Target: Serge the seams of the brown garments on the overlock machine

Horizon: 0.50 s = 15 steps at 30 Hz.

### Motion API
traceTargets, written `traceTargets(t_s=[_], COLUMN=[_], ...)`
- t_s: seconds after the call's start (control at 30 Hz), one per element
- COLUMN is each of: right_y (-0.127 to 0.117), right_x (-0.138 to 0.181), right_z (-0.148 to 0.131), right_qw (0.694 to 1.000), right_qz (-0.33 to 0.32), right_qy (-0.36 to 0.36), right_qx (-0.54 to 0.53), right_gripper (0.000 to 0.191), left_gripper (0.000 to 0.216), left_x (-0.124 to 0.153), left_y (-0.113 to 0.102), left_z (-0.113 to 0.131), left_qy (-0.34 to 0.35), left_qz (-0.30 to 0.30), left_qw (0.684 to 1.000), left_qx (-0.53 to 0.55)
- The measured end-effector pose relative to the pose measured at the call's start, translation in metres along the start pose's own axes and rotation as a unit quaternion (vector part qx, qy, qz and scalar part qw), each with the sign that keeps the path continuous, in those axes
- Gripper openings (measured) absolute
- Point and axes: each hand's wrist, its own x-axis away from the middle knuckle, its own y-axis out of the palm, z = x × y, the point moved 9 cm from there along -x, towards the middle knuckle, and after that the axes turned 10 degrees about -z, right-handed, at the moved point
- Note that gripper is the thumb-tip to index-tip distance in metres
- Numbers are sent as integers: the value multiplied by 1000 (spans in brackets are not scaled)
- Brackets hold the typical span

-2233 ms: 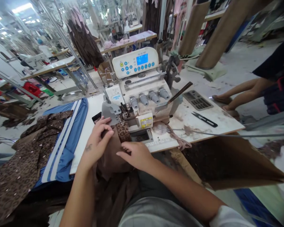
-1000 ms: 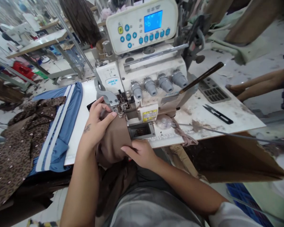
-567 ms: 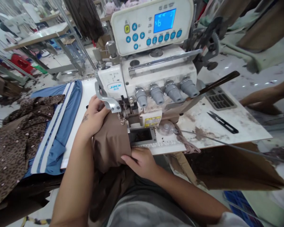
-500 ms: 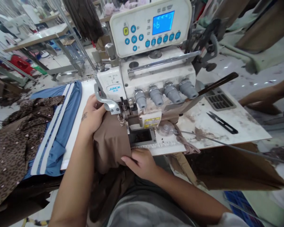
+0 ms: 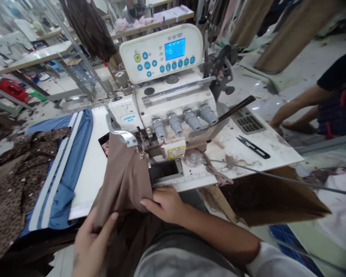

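Brown fabric [image 5: 127,173] runs from the needle area of a white overlock sewing machine [image 5: 173,92] down over the table's front edge toward my lap. My left hand [image 5: 93,236] is at the lower left, its thumb and fingers closed on the fabric's left edge. Just in front of the machine's foot, my right hand [image 5: 165,204] pinches the fabric's right edge, with the thumb on top and the other fingers partly hidden beneath. Part of a dark phone-like object [image 5: 104,144] shows beside the fabric at the machine's left.
Blue striped cloth [image 5: 63,173] and leopard-print fabric [image 5: 14,184] lie at the left. Black thread snips [image 5: 253,147] rest on the white tabletop right of the machine. An open cardboard box [image 5: 273,198] sits below the right edge. Another person's legs [image 5: 300,102] show at far right.
My left hand has moved from beside the machine's foot down toward me, drawing the fabric's left side out longer. The dark phone-like object is now uncovered. My right hand keeps its hold.
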Motion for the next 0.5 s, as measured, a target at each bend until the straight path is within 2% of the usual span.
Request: traceTargets(t_s=[0.07, 0.13, 0.17, 0.27, 0.3, 0.4, 0.5], right_y=[-3, -7, -8, -5, -2, 1, -2], right_x=[-3, -5, -6, -6, -5, -4, -5], right_z=[2, 7, 10, 14, 15, 17, 15], right_qw=[999, 998, 997, 995, 995, 995, 993], right_qz=[-3, 7, 14, 13, 8, -2, -4], right_qy=[18, 43, 54, 59, 56, 59, 69], right_qx=[-28, -52, -62, -77, -78, -82, -99], right_gripper=[61, 60, 60, 60, 60, 61, 62], left_gripper=[56, 57, 57, 61, 61, 56, 62], left_x=[7, 11, 12, 18, 20, 26, 31], left_y=[-15, -16, -16, -26, -27, -23, -39], left_z=[-19, -26, -29, -40, -44, -56, -59], left_qy=[-66, -95, -101, -87, -85, -101, -75], left_qz=[-5, -56, -63, -9, -7, -59, -9], left_qw=[996, 988, 983, 967, 967, 974, 965], left_qx=[63, 104, 136, 240, 239, 192, 250])
